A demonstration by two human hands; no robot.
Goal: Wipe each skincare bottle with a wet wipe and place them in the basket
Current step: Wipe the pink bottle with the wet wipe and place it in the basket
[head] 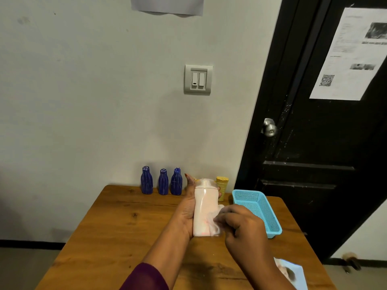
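Note:
My left hand (pixel 187 206) grips a pale pink bottle (pixel 203 204) from its left side and holds it above the wooden table (pixel 117 227), cap pointing away from me. My right hand (pixel 240 225) pinches a white wet wipe (pixel 215 221) against the bottle's lower right side. A blue mesh basket (pixel 258 208) sits on the table just right of the bottle, with nothing visible inside. Three dark blue bottles (pixel 163 182) stand in a row at the table's far edge. A yellow tube (pixel 222 186) stands behind the pink bottle, partly hidden.
A light blue wet wipe pack (pixel 293 273) lies at the table's near right corner. The table stands against a pale wall with a switch plate (pixel 198 79). A black door (pixel 324 143) with a metal knob is to the right.

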